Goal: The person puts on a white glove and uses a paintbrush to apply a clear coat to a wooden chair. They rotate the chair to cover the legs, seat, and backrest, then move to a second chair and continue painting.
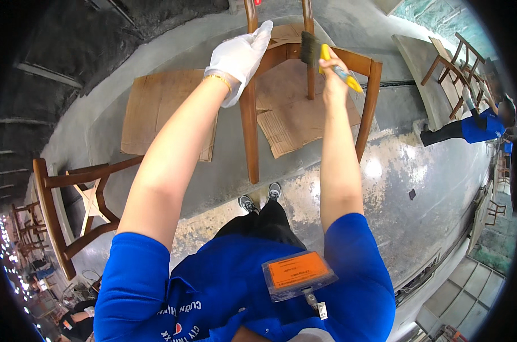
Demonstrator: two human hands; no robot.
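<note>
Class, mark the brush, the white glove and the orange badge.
Brush (325, 52): head view, yellow part beside the bristles.
White glove (235, 57): head view, middle, above its cuff.
Orange badge (297, 271): head view, on its card.

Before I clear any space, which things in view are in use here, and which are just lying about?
In use:
- yellow-handled brush, held in the right hand
- wooden chair frame, with the gloved left hand at it
- cardboard beneath that frame

Apparently lying about:
- left-hand cardboard sheet
- second wooden frame, far left
</note>
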